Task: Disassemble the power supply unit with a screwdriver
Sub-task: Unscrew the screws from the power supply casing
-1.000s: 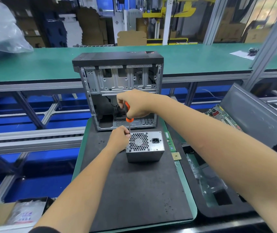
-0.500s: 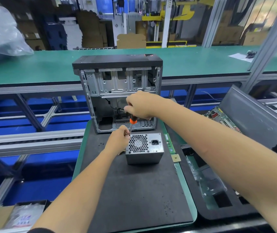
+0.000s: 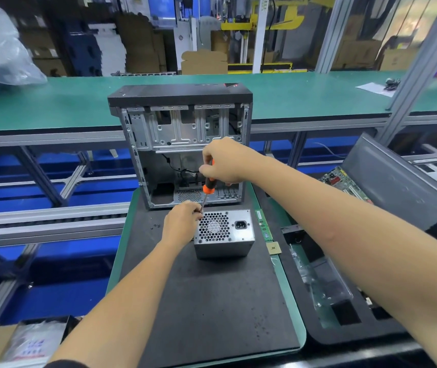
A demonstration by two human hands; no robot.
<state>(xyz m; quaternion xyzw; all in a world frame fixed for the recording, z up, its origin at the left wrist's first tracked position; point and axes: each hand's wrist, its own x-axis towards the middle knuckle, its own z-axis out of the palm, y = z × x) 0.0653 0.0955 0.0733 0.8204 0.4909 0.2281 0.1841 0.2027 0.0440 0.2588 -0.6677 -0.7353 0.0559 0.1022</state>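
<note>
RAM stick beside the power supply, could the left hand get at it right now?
Probably not directly. The left hand holds the power supply's left edge, and that box sits between it and the RAM stick. It would need to let go and reach over.

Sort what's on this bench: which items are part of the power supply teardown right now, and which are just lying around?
In use:
- power supply unit, steadied at its top-left corner by the left hand
- screwdriver, gripped by the right hand, tip at that corner

Lying about:
- open computer case behind
- memory stick and small chip to the right
- circuit board
- loose screws on the mat
</note>
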